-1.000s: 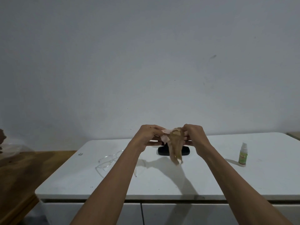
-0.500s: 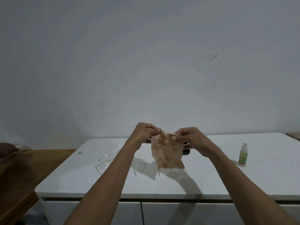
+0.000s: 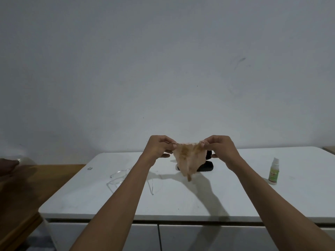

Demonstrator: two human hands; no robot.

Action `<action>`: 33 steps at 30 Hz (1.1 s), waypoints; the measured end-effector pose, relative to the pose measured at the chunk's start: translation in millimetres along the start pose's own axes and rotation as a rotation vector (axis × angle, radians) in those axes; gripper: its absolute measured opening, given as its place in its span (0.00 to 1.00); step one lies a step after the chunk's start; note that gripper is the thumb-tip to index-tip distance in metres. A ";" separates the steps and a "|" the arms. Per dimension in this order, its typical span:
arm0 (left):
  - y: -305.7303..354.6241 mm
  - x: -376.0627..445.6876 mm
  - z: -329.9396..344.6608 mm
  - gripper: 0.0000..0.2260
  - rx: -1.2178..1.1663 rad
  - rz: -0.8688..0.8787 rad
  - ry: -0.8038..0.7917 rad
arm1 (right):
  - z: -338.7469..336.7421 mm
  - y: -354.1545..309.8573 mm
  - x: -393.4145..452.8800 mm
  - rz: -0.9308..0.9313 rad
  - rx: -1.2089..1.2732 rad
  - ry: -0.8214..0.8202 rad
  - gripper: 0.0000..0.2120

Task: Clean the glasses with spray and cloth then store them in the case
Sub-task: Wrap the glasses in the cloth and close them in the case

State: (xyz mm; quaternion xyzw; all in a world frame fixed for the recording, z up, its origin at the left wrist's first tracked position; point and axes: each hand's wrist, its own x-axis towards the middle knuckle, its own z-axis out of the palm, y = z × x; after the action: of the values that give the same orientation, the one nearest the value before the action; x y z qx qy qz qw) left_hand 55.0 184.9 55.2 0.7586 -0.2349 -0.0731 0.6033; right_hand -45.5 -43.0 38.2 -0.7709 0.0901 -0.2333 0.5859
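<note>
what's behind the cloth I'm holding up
The black case lies on the white table behind the cloth, which the left hand and right hand pinch by its top corners. Only the case's right end shows; the cloth covers the rest.

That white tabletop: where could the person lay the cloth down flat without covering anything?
The widest bare patch of the white tabletop is at the front, between the glasses and the spray bottle, nearer than the black case. Another lies right of the bottle. The left part is crowded by the glasses, partly hidden under the left forearm. Both hands, left hand and right hand, hold the cloth stretched above the case.
</note>
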 end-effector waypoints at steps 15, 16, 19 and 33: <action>-7.7 32.0 5.6 0.04 0.002 0.026 0.090 | 0.2 1.8 30.6 0.028 -0.111 0.088 0.07; -8.1 33.4 6.0 0.04 0.006 0.027 0.090 | -0.1 3.3 32.3 0.031 -0.120 0.090 0.07; -9.5 37.2 6.4 0.03 0.008 0.030 0.094 | -0.1 5.5 35.9 0.033 -0.120 0.089 0.05; -35.0 0.4 2.2 0.04 0.379 -0.116 -0.416 | -18.4 22.3 -1.1 0.229 -0.541 -0.453 0.06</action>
State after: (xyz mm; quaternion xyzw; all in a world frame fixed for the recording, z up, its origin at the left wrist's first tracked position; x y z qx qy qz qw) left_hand 63.9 188.4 21.4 0.8388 -0.3193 -0.2165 0.3843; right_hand -52.0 -65.0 20.6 -0.9148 0.1024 0.0428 0.3883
